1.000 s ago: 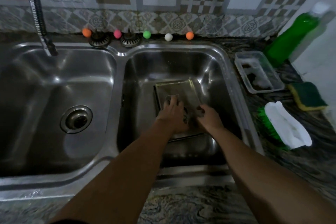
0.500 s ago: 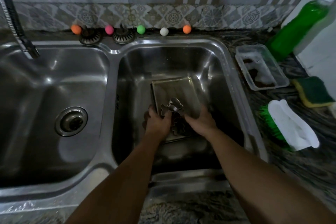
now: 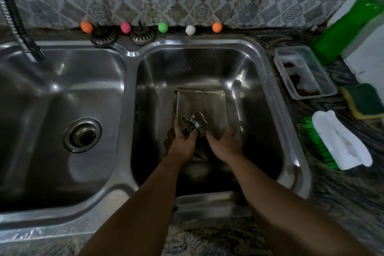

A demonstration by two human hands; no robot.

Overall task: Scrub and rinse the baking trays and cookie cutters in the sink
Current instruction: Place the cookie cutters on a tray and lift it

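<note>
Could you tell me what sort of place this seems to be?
Most likely a home kitchen: a steel double sink set in a stone counter, a green soap bottle, a scrub brush.

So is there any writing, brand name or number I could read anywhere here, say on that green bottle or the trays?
None can be read.
Green bottle: no label shows; its top is cut off by the picture edge.
Baking tray in the right-hand basin: bare metal, no stamp seen.
Cookie cutters gripped by the left hand: no marks seen.
Wall tiles: patterns only, no letters.
</note>
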